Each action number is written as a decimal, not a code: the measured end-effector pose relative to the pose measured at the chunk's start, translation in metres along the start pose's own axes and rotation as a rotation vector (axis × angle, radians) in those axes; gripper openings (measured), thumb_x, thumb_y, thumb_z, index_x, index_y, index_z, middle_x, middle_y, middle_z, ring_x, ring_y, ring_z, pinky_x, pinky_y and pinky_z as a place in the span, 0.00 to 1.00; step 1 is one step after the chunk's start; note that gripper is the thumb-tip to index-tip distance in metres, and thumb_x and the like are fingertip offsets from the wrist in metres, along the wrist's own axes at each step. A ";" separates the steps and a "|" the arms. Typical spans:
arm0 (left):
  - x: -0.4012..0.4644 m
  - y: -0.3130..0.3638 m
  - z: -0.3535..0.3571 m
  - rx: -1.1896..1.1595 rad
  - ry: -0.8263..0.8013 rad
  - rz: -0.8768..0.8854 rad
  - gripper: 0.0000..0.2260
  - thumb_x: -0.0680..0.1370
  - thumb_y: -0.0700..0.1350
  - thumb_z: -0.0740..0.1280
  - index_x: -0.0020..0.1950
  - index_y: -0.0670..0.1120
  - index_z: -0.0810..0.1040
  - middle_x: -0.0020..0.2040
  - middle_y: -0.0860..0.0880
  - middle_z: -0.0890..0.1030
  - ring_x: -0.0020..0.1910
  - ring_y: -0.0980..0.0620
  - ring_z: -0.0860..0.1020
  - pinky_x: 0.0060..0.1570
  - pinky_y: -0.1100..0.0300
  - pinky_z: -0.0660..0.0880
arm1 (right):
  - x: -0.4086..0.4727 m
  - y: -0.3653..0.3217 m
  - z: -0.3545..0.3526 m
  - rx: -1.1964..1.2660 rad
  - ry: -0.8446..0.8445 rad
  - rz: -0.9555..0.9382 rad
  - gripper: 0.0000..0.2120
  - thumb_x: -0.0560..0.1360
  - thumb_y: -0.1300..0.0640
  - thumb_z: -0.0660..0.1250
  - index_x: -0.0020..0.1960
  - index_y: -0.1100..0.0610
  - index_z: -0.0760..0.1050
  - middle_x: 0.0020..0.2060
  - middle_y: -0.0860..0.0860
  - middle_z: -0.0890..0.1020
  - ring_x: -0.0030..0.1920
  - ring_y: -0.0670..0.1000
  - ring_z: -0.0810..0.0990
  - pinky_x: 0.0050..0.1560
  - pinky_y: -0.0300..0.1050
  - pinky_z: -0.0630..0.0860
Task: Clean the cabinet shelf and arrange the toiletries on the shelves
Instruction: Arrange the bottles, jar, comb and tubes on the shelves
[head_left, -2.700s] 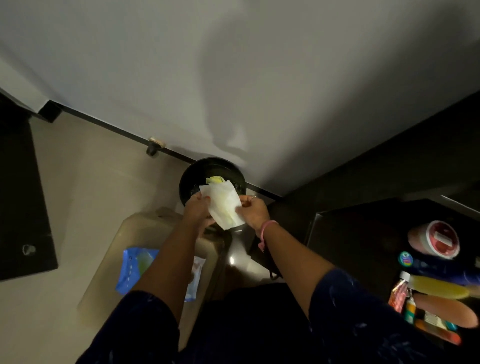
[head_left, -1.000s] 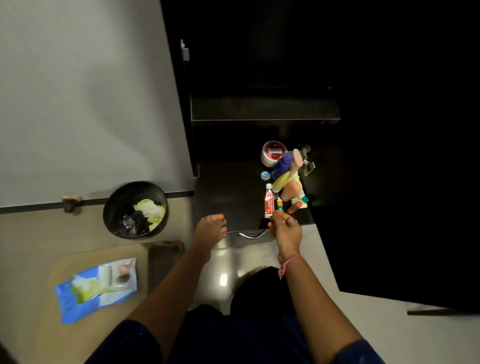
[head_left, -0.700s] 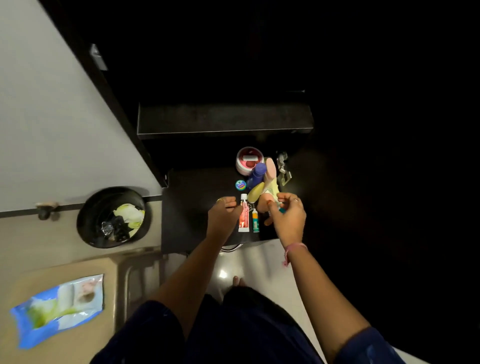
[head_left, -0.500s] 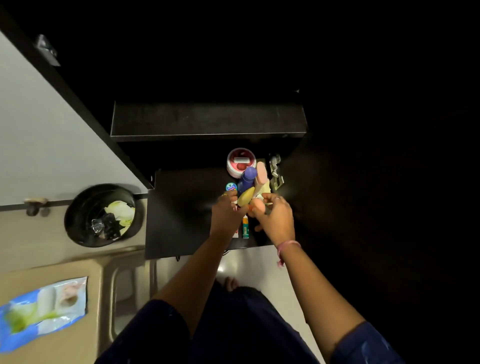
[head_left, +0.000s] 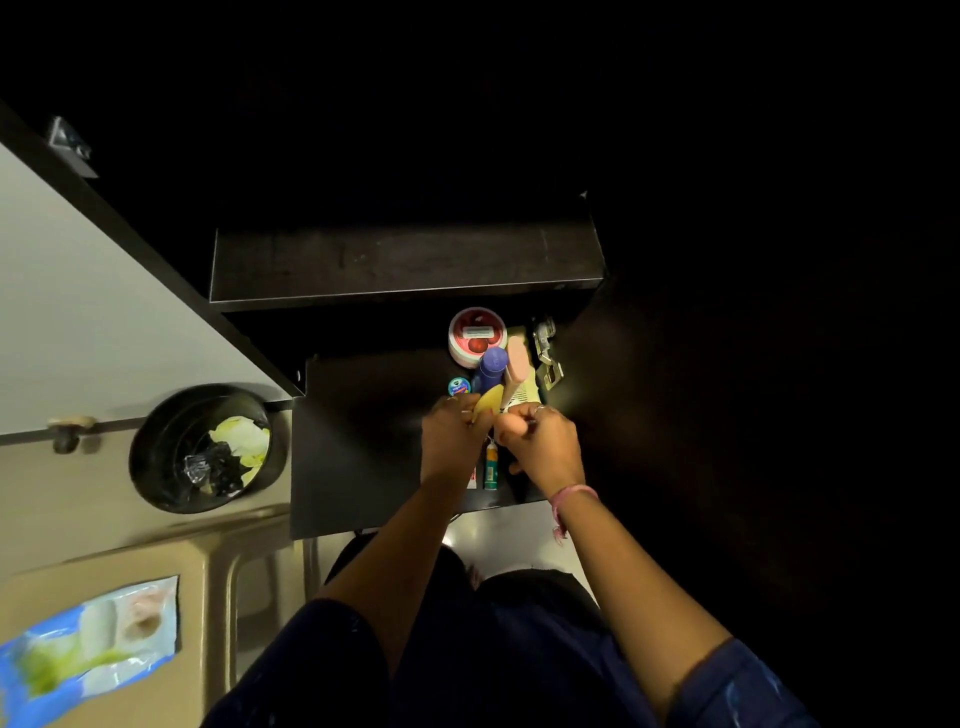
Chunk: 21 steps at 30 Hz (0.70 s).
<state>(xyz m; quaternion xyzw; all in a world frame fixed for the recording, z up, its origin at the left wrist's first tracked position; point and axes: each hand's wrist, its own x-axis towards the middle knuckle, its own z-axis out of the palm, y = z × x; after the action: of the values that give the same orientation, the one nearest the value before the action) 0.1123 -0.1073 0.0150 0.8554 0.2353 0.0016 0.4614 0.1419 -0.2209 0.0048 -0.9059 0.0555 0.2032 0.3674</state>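
The dark cabinet's lower shelf (head_left: 363, 441) holds a cluster of toiletries at its right end: a red-lidded round jar (head_left: 477, 335), a purple bottle (head_left: 491, 369), a small round blue-green tin (head_left: 459, 386) and a small green and orange tube (head_left: 491, 465). My left hand (head_left: 452, 441) is closed around the lower end of a yellow bottle (head_left: 490, 402). Beside it, my right hand (head_left: 543, 447) is closed on the base of a pale bottle with a pink cap (head_left: 518, 358). Both hands touch over the cluster. The upper shelf (head_left: 405, 265) is bare and dark.
A black bin (head_left: 171, 447) with crumpled yellowish wipes stands on the floor left of the cabinet. A blue wipes packet (head_left: 88, 639) lies on a beige stool (head_left: 218, 571). A metal hinge (head_left: 545, 353) sits at the shelf's right wall. The cabinet's interior is very dark.
The wipe I held over the bin is gone from my hands. My view turned to the cabinet, and both hands moved forward onto the toiletries and closed on two bottles.
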 end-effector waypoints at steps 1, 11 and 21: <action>0.000 0.000 -0.001 0.021 0.001 0.011 0.09 0.76 0.44 0.66 0.49 0.39 0.81 0.45 0.41 0.83 0.44 0.45 0.81 0.42 0.61 0.69 | -0.001 -0.002 -0.002 -0.014 -0.009 -0.010 0.09 0.66 0.50 0.69 0.46 0.50 0.80 0.43 0.54 0.83 0.40 0.58 0.83 0.39 0.57 0.82; -0.018 0.010 -0.037 -0.039 0.069 0.103 0.10 0.74 0.43 0.70 0.48 0.37 0.81 0.44 0.40 0.82 0.42 0.46 0.82 0.45 0.56 0.79 | -0.041 -0.043 -0.041 -0.059 -0.018 -0.084 0.12 0.70 0.64 0.68 0.52 0.54 0.80 0.44 0.52 0.80 0.38 0.55 0.83 0.35 0.52 0.82; -0.055 0.068 -0.148 -0.318 0.241 0.231 0.07 0.72 0.45 0.73 0.49 0.51 0.80 0.45 0.56 0.78 0.44 0.64 0.79 0.48 0.76 0.74 | -0.083 -0.115 -0.085 0.076 0.163 -0.385 0.16 0.69 0.61 0.71 0.56 0.52 0.79 0.46 0.46 0.81 0.47 0.43 0.78 0.38 0.21 0.71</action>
<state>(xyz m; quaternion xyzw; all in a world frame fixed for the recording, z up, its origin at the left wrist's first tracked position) 0.0585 -0.0442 0.1655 0.7868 0.1861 0.1934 0.5557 0.1227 -0.2000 0.1679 -0.8987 -0.0816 0.0528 0.4277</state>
